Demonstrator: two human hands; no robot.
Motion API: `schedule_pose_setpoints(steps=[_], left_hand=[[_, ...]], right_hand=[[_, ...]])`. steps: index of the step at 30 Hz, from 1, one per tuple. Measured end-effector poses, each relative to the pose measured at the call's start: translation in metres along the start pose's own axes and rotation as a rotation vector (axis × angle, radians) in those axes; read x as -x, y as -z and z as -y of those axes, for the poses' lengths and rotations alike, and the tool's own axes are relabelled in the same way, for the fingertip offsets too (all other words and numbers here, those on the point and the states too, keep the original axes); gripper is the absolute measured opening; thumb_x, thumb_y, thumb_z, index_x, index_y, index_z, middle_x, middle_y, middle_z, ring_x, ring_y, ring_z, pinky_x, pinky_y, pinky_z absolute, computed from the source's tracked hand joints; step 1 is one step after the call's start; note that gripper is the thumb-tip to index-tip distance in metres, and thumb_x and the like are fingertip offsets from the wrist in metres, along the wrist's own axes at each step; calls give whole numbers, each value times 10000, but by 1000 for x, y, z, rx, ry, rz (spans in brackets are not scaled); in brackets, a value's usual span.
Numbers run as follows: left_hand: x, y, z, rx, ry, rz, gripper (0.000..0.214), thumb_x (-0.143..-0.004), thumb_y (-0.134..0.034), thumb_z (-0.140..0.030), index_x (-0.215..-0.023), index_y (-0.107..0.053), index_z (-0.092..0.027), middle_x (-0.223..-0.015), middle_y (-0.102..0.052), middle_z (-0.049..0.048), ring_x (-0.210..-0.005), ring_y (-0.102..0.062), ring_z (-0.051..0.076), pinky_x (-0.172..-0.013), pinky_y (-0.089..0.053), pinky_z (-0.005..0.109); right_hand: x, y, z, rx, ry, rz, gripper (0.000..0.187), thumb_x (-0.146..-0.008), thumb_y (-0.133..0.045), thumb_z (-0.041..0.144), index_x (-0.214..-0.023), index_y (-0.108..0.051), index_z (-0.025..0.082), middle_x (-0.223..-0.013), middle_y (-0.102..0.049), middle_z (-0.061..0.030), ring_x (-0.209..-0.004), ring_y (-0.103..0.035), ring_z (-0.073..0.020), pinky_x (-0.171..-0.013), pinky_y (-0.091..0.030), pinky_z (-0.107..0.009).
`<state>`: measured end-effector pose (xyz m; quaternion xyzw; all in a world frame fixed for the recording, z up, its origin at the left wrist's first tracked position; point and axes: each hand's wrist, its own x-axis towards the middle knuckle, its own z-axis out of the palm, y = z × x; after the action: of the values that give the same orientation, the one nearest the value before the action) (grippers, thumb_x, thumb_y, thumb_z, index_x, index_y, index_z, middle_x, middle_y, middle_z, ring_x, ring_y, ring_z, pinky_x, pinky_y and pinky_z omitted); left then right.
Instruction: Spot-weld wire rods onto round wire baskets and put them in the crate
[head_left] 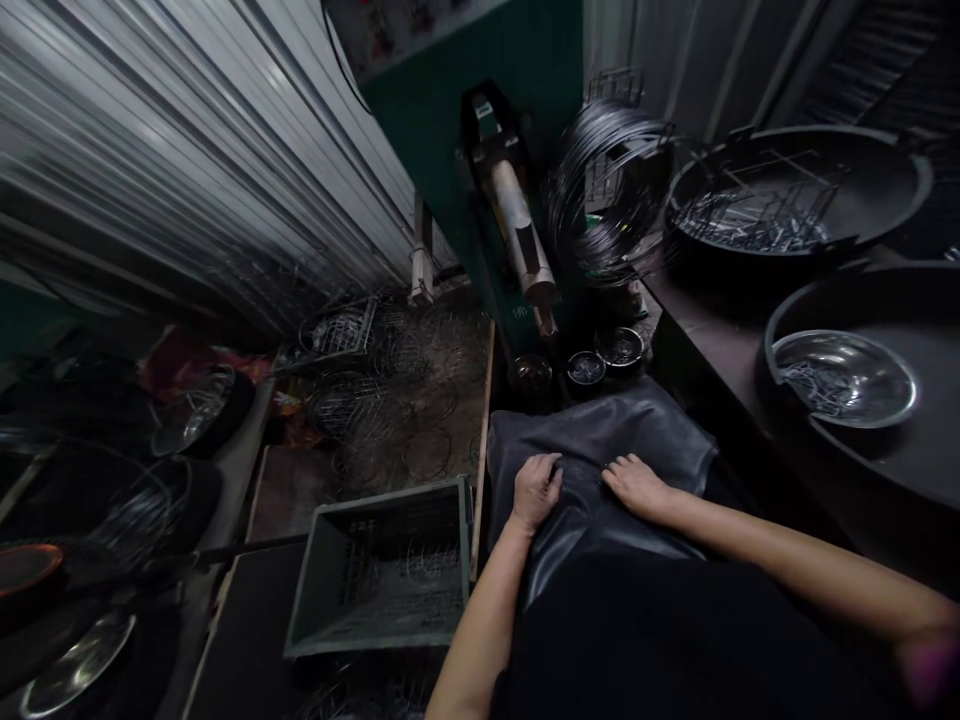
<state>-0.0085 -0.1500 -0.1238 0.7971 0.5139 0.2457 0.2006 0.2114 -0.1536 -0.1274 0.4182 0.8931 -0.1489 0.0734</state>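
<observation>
Head view, dim light, looking down at the lap.

Object: dark grey sheet (600, 440), draped over the person's lap, just below the green machine (517, 230). The surface has a dull sheen and soft creases. It may be coated cloth or thin leather; the view is too dark to settle it.

Left hand (536, 490): palm down on the sheet near its left edge, fingers loosely curled, grip closed on nothing.
Right hand (637, 487): palm down just beside the left hand, fingers spread flat, grip also holding nothing.

Handling (judgement): the sheet looks light and limp, and probably a little slick. It should fold and slide rather than hold a shape. An edge or corner pinched between thumb and fingers looks the surest hold, since flat palms would only drag it.

Surroundings:
- Grey crate (382, 570) on the floor, close by the left arm, with wire rings inside.
- Wire baskets (390, 390) heaped beyond the crate.
- Wire coil (600, 190) hanging to the right of the machine.
- Small dark cups (585, 368) at the sheet's far edge.
- Worktop (712, 330) on the right carries a steel bowl (844, 378) and a black pan (795, 190), both holding wire pieces.

Obstructions: the cups and the machine base crowd the far edge of the sheet. The crate hems in its left side.
</observation>
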Motion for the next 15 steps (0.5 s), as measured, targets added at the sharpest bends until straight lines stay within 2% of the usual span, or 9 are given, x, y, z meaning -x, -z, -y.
schedule_pose_setpoints(steps=[3, 8, 12, 15], left_hand=[[4, -2, -1, -33, -16, -6, 266, -860, -461, -196, -1109, -556, -204, -993, -639, 82, -941, -577, 202, -850, -473, 355], [8, -5, -5, -76, -34, -23, 253, -864, -456, -189, -1093, -560, -210, -986, -636, 77, -934, -583, 197, -845, -478, 350], [9, -6, -9, -93, -48, -34, 237, -864, -457, -183, -1073, -565, -215, -956, -640, 69, -901, -593, 195, -808, -491, 341], [10, -9, -10, -90, -75, -55, 240, -859, -459, -168, -1070, -561, -218, -957, -642, 69, -898, -595, 195, -806, -494, 341]], right_hand=[[6, -3, 2, -105, 23, -25, 274, -836, -364, 79, -971, -603, 85, -964, -593, -206, -924, -501, -302, -821, -347, -435], [16, -5, -1, -336, -72, -98, 231, -846, -361, 97, -939, -573, 96, -929, -586, -192, -905, -510, -276, -870, -338, -445], [20, -2, -8, -484, -179, -143, 150, -874, -398, 199, -911, -529, 138, -856, -607, -121, -780, -552, -221, -750, -425, -350], [29, 7, -21, -608, -259, -200, 209, -909, -317, 251, -899, -506, 161, -825, -619, -69, -714, -574, -170, -635, -456, -271]])
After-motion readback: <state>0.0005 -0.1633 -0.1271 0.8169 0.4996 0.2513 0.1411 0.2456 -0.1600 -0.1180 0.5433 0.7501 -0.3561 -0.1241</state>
